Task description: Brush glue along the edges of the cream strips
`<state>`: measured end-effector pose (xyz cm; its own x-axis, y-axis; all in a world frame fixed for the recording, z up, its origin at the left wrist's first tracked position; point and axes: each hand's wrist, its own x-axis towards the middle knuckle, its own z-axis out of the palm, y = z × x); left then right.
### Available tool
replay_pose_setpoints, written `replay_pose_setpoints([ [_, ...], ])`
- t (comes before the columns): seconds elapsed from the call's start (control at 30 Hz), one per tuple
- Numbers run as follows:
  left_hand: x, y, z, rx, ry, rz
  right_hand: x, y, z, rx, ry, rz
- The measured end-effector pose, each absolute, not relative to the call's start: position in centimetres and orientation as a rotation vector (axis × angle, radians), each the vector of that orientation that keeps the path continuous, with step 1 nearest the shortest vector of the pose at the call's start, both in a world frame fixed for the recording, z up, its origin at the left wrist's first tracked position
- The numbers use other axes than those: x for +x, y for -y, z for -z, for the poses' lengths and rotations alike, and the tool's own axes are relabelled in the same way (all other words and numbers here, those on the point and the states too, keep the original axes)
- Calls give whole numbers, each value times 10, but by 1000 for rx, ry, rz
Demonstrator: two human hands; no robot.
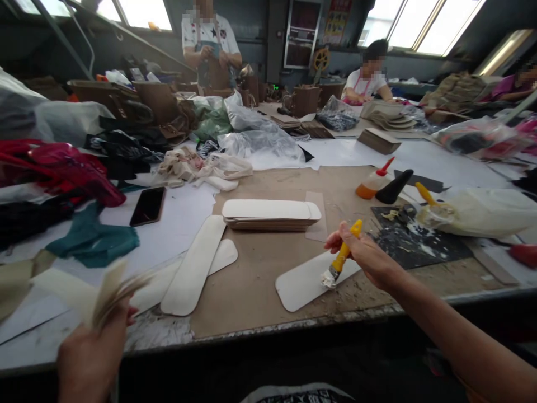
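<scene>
Scuffed brown cardboard (251,268) covers part of the worktable (155,334). Head view: right hand (371,256)'s gripping a yellow-handled brush (343,253), bristles (328,279) gloopy white, over a smooth round-cornered strip (296,285) at 5 o'clock. Left hand (94,350)'s clutching thin, blurry cream sheets (107,294) around 8 o'clock.

a dark phone (147,206) lies near a crumpled teal cloth (93,238), glossy red material (79,170) heaped behind it; farther back, past clear plastic (264,140), stands a person (212,33) in a patterned white shirt.

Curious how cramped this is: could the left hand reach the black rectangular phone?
Likely yes: nothing covers the phone, though the left hand holds thin cream sheets that may need setting down.
</scene>
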<state>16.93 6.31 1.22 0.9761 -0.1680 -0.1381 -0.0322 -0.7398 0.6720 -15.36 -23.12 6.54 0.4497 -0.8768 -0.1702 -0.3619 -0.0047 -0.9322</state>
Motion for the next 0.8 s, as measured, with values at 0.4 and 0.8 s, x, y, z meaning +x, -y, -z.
replay_pose_setpoints([
  [0.4,123,-39,12,2387,1434,79,-180,242,-63,-1522,-1213,568],
  [0.8,20,11,26,1745,1899,-142,-160,195,-57,-1590,-940,457],
])
